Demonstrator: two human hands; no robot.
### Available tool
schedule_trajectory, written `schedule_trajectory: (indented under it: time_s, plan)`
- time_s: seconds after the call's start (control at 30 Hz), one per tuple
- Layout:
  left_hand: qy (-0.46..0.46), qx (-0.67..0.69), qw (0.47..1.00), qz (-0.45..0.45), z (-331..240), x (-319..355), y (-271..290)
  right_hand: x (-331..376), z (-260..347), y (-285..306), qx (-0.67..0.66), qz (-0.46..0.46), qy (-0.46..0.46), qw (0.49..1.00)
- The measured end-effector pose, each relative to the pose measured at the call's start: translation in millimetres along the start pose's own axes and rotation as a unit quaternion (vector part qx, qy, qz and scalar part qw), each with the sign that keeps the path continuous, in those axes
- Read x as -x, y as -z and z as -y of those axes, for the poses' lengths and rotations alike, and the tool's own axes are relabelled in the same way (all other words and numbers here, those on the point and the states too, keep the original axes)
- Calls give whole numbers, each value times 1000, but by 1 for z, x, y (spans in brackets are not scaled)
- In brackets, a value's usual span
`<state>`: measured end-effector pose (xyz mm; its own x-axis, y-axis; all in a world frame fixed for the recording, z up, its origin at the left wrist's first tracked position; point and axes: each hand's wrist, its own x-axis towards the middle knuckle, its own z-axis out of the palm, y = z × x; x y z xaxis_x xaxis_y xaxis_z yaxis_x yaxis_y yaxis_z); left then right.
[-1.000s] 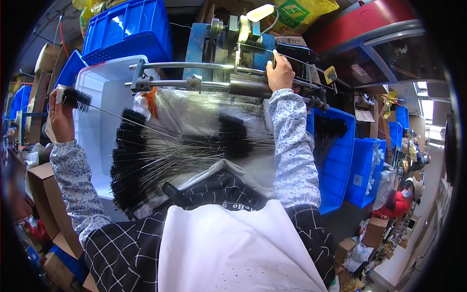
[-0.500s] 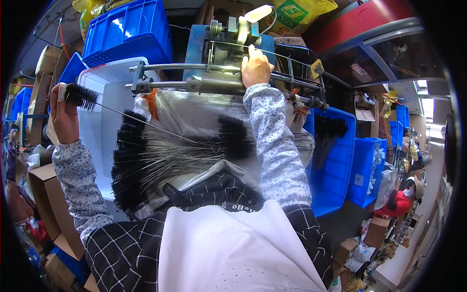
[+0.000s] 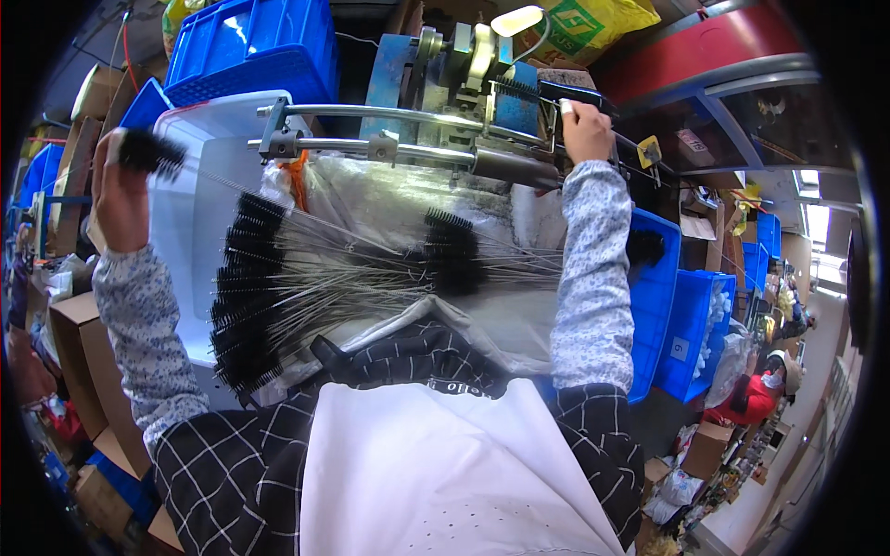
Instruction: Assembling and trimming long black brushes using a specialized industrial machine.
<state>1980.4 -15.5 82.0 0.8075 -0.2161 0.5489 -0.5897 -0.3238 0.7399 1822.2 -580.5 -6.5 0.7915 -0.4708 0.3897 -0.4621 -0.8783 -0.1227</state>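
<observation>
My left hand (image 3: pixel 120 199) is closed on the black bristle head of a twisted-wire brush (image 3: pixel 158 156), whose thin stem runs down right towards the pile; it is blurred. My right hand (image 3: pixel 586 134) is closed at the right part of a bench machine (image 3: pixel 459 88) with two steel rails (image 3: pixel 408 119). What its fingers grip is hidden. Just left of these fingers, a short black bristle section (image 3: pixel 517 89) shows at the machine. Before me lies a pile of wire brushes, with black heads (image 3: pixel 248 296) at the left and another bristle bunch (image 3: pixel 451 252) in the middle.
A white tub (image 3: pixel 176 241) stands left under the pile. Blue crates stand at the back left (image 3: pixel 250 51) and right (image 3: pixel 654 306), the right one with black bristles (image 3: pixel 644 247) in it. A lamp (image 3: pixel 517 20) shines over the machine. Another person in red (image 3: pixel 753 400) sits far right.
My right hand has moved right along the rails, and the dark cylinder on them has shifted right too. Black bristles now show at the machine. My left hand still holds its brush, tilted slightly differently.
</observation>
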Motion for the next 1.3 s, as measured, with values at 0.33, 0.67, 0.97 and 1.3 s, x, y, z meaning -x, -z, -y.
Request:
schedule_trajectory:
  time_s: [0.33,0.67,0.97,1.3]
  plan:
    - [238,423,861,151,-68,-1,-89,22,-14,103,-269,318,-16,909]
    - [239,327,838,366,-122,43,-165,98,163,111,-464,403,101,782]
    - [218,-128,893,373,8,44,-70,32,68,27,-44,-24,50,997]
    - [298,-154,868,366,63,76,-47,21,62,9,-44,17,50,998]
